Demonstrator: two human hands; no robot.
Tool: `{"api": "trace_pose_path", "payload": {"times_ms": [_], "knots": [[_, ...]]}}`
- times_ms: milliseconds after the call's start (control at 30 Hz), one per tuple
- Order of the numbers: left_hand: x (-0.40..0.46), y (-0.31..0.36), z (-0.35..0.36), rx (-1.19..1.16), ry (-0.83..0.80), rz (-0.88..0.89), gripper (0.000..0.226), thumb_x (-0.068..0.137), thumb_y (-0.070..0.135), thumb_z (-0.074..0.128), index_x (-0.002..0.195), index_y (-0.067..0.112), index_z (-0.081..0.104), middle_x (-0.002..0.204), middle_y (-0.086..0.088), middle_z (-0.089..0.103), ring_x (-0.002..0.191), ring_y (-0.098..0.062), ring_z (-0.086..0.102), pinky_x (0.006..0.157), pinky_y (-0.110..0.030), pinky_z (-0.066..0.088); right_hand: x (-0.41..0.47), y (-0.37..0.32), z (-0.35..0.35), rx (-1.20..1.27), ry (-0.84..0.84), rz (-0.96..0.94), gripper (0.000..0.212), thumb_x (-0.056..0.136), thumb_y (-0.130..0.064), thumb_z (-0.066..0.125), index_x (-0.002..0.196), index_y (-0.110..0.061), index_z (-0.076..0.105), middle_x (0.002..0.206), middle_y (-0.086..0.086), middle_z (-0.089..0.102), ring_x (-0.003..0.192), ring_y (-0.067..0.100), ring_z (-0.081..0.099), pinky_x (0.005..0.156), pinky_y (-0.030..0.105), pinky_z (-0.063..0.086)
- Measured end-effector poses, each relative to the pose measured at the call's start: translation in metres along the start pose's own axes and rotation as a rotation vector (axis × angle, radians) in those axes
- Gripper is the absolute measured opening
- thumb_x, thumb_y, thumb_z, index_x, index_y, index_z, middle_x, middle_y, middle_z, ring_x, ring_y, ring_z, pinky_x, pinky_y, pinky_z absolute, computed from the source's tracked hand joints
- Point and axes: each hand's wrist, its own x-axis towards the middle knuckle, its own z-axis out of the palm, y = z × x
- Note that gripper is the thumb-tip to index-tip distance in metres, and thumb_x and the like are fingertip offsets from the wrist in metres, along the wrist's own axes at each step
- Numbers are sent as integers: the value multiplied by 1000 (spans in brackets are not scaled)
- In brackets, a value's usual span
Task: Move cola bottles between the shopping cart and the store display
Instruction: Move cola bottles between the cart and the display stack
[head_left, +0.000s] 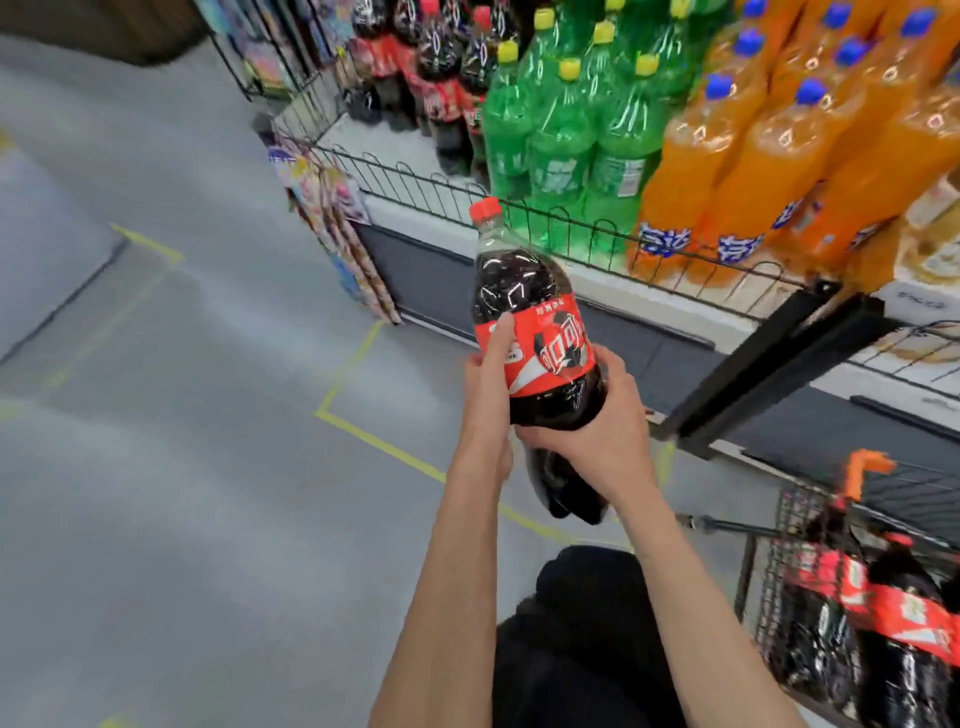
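A large cola bottle (524, 291) with a red cap and red label is held upright in mid-air in front of the store display (415, 213). My left hand (485, 384) grips its left side, thumb on the label. My right hand (602, 421) wraps around its lower right side and base. The shopping cart (789, 525) at the lower right holds several more cola bottles (852, 608). Other cola bottles (441, 78) stand at the display's far left end.
Green soda bottles (561, 124) and orange soda bottles (753, 156) fill the display behind a low black wire fence (587, 228). Colourful packets (332, 218) hang at the display's left corner. Grey floor with yellow lines (363, 436) spreads to the left.
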Motion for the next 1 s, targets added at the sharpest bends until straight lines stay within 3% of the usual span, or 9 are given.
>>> {"api": "trace_pose_path", "payload": {"times_ms": [100, 333, 467, 600, 800, 900, 1000], "knots": [[23, 26, -27, -2, 67, 38, 56, 96, 59, 62, 131, 16, 64, 115, -3, 79, 101, -15, 78, 72, -27, 59, 24, -23, 34, 13, -71, -12, 108, 40, -49, 89, 137, -38, 43, 126, -11, 55, 117, 13, 57, 99, 42, 51], [98, 77, -70, -43, 215, 54, 62, 93, 56, 69, 135, 16, 51, 122, -3, 73, 105, -16, 75, 75, -29, 60, 100, -50, 114, 55, -181, -30, 112, 39, -44, 93, 139, -37, 44, 128, -8, 57, 120, 13, 57, 103, 44, 52], [162, 123, -80, 3, 245, 99, 69, 87, 49, 80, 136, 16, 46, 123, -1, 71, 102, -11, 74, 64, -18, 61, 169, -72, 160, 104, -215, -35, 107, 36, -43, 96, 131, -42, 47, 125, -10, 61, 117, 13, 61, 99, 44, 54], [226, 190, -84, 17, 275, 156, 68, 87, 44, 82, 138, 15, 47, 117, 2, 72, 84, -1, 77, 58, -15, 58, 246, -110, 201, 157, -244, -49, 104, 38, -42, 95, 130, -44, 47, 123, -7, 64, 117, 19, 62, 98, 47, 53], [315, 281, -82, -28, 218, 221, 59, 86, 40, 84, 132, 19, 54, 118, -1, 76, 100, -15, 78, 70, -24, 63, 353, -168, 244, 191, -203, -90, 110, 37, -44, 95, 136, -43, 46, 124, -4, 62, 117, 19, 63, 98, 45, 54], [350, 310, -85, -39, 170, 276, 70, 78, 45, 87, 136, 18, 57, 121, -3, 77, 105, -18, 78, 80, -31, 65, 390, -187, 261, 201, -194, -110, 109, 38, -41, 98, 135, -43, 47, 124, 0, 63, 117, 20, 64, 99, 45, 54], [385, 333, -90, 33, 145, 301, 85, 57, 50, 93, 130, 22, 58, 113, 3, 78, 98, -12, 78, 74, -25, 63, 419, -203, 279, 194, -122, -124, 107, 39, -40, 97, 134, -43, 47, 122, 1, 62, 116, 21, 63, 98, 46, 54]]}}
